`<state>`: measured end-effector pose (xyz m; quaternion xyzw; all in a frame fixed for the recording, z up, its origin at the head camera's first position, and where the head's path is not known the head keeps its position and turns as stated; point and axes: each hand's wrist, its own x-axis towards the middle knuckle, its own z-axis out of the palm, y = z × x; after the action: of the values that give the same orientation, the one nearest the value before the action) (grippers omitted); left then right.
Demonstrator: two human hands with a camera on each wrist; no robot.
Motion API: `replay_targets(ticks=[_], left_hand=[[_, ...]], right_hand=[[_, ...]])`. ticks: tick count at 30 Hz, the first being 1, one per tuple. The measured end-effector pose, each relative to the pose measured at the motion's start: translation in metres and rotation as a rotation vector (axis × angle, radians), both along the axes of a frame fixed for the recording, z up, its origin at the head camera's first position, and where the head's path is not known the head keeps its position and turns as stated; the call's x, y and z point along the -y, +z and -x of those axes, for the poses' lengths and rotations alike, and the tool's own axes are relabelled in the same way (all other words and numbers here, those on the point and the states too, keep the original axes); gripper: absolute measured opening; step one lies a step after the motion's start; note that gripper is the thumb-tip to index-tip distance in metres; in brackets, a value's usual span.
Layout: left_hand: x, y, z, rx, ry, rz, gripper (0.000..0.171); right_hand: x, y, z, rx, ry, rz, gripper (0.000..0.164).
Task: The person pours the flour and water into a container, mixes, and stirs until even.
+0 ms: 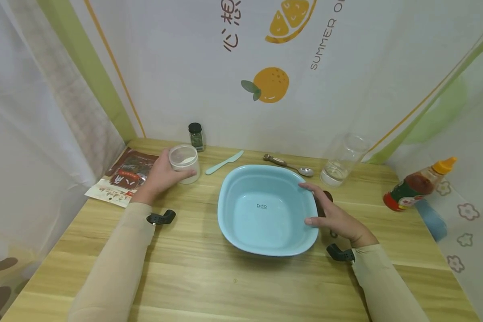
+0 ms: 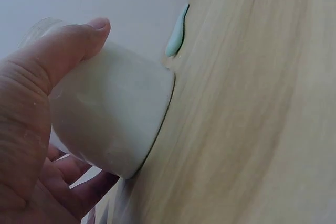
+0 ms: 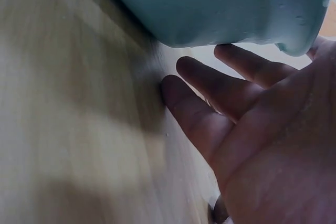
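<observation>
My left hand (image 1: 163, 174) grips a clear plastic jar (image 1: 191, 175) holding white powder, thumb on the near side. In the left wrist view the jar (image 2: 118, 111) looks whitish and its base is at the tabletop. A light-blue basin (image 1: 267, 223) stands on the table, with only small lettering inside. At its right rim is my right hand (image 1: 340, 221), with thumb and index fingertip on the rim. The right wrist view shows the other fingers (image 3: 197, 121) extended below the rim, beside the basin wall (image 3: 220, 9). A dark brown object (image 1: 328, 196) is partly hidden behind this hand.
A red-brown packet (image 1: 124, 174) lies at left. Along the back are a black-capped spice jar (image 1: 196, 137), a mint-green knife (image 1: 225, 163), a spoon (image 1: 288, 166) and a glass with clear liquid (image 1: 338, 167). A red sauce bottle (image 1: 414, 188) stands at right.
</observation>
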<state>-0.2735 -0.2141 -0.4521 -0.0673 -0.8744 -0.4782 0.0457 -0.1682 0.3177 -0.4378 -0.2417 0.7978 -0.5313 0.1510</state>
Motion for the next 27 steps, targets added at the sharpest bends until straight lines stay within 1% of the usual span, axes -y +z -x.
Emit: replay_targets(ticks=[5, 9, 16, 18, 21, 24, 27], left_hand=[[-0.004, 0.0, 0.0, -0.023, 0.029, 0.01, 0.105], [-0.007, 0.001, 0.0, -0.041, 0.03, 0.001, 0.103], [-0.015, 0.008, -0.003, -0.06, 0.039, -0.037, 0.101], [-0.018, 0.01, -0.004, -0.076, 0.039, -0.05, 0.1], [-0.026, 0.016, -0.006, -0.112, 0.022, -0.087, 0.095], [-0.035, 0.023, -0.009, -0.154, -0.017, -0.128, 0.092], [-0.045, 0.031, -0.013, -0.17, -0.051, -0.156, 0.091]], right_hand=[[0.001, 0.0, 0.0, 0.013, -0.01, 0.009, 0.096], [0.001, 0.0, -0.001, 0.016, -0.017, 0.005, 0.096], [0.0, 0.001, -0.001, 0.017, -0.009, 0.01, 0.096], [0.0, 0.0, -0.001, 0.017, -0.008, 0.006, 0.097], [-0.001, 0.0, 0.0, 0.008, -0.013, -0.007, 0.096], [-0.001, 0.0, 0.0, 0.0, -0.015, -0.018, 0.096], [0.0, 0.0, 0.0, 0.005, -0.017, -0.022, 0.095]])
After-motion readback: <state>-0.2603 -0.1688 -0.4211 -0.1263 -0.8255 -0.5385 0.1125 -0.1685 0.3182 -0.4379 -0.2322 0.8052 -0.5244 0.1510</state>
